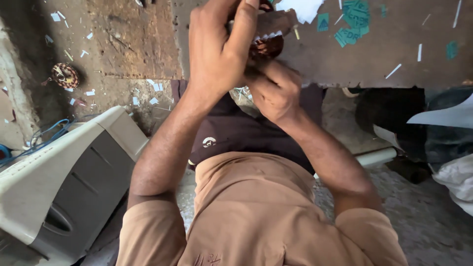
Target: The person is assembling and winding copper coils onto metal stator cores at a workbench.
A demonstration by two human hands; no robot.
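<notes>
Well, the L hand (221, 47) is curled tight over the top of the coil (268, 47), fingers pressed together & wrapped round it. The R hand (276, 91) comes up from below, fingers bent in, gripping the coil's low side. Can't tell if the fingertips pinch a wire, they're hidden.

The coil sits up high between both hands, at the near edge of the bench (354, 64). It's dark w/ copper wire & small white paper teeth along one edge.

Step, I think: working on the wire or paper bits of the coil while holding it still. A next move prob. needs a firm hold w/ one hand & soft, careful fingers w/ the other, so thin wire doesn't bend or snap.

The toothed edge points up & to the right. Its long axis can't be told, most of it is covered.

Farther out: green scraps (352, 19) & white strips (393, 71) on the bench, a 2nd coil (65, 75) on the floor, a grey case (59, 182) by the left arm.
</notes>
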